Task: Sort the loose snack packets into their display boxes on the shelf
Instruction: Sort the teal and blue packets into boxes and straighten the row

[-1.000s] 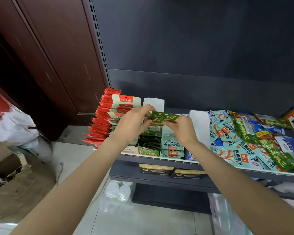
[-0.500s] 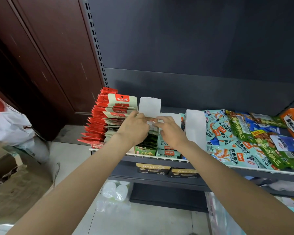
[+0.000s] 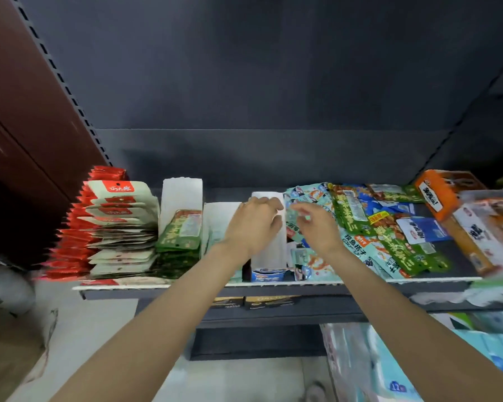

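Hands over shelf [image 3: 273, 285]: left hand [image 3: 251, 226] loosely curled on white display box [image 3: 269, 250]; right hand [image 3: 317, 227] relaxed, empty, above loose packets [image 3: 389, 242].

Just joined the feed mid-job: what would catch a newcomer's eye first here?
The loose heap of teal and green snack packets sprawled over the right of the shelf. At far left, a tidy fan of red and cream packets. In the middle, the left hand and right hand hover by a white display box.
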The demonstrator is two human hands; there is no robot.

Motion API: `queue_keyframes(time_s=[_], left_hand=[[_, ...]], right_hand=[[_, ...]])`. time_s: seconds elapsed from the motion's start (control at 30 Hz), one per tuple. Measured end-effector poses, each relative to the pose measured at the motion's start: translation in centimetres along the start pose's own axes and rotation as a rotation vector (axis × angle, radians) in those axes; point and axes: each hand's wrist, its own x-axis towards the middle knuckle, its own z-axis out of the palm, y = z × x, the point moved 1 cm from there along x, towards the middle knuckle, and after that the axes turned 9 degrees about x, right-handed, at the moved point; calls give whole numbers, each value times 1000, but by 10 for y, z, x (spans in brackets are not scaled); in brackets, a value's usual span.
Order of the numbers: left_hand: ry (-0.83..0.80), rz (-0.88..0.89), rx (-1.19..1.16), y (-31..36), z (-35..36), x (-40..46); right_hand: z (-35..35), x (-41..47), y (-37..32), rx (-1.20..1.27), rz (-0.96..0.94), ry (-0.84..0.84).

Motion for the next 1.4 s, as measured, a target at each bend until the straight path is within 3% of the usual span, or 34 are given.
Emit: queue_keyframes(time_s=[0.1, 0.27, 0.47, 0.63, 0.73, 0.87, 0.93, 1.03, 1.13, 1.4], left_hand=[[-67, -97, -253, 44, 34, 36], [-340, -227, -171, 86, 99, 82], [-518, -330, -66, 97, 150, 104], [-402, -332, -91, 102, 149, 114], [-319, -237, -242, 116, 140, 124], [-42, -226, -363, 124, 114, 134], [14, -224, -368, 120, 97, 131], [119, -241, -457, 111, 68, 112], [239, -232, -519, 92, 38, 88], [432, -222, -479, -8, -37, 1]], right_hand=[[-36, 13, 51, -90, 80, 24], [-83, 39, 127, -279, 230, 1], [-93, 59, 169, -469, 206, -343], [-106, 58, 160, -701, -146, -261], [-123, 55, 144, -658, -308, -90], [-138, 51, 126, -424, -555, 181], [-143, 50, 110, -130, -435, 221], [-137, 53, 85, 390, -123, 139], [-116, 49, 60, 361, -180, -9], [-26, 24, -50, 513, -275, -134]])
